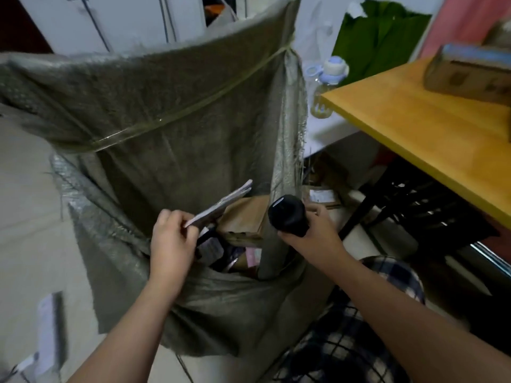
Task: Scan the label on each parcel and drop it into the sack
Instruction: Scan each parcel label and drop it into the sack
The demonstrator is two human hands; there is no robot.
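A big grey-green woven sack (154,106) stands open in the middle of the head view, its mouth held up at the back. Over that mouth my left hand (172,241) pinches a thin flat parcel (221,204) by its near edge, tilted up toward the sack's back wall. My right hand (309,236) grips a black handheld scanner (287,215) just right of the parcel, at the sack's right rim. Inside the sack lie a brown cardboard box (243,217) and several darker packets.
A yellow wooden table (420,125) juts in from the right with a cardboard box (470,76) on it. A clear bottle (326,87) stands behind its corner. Below it sits another labelled box (322,196). Pale floor lies to the left, with a flat white item (47,327).
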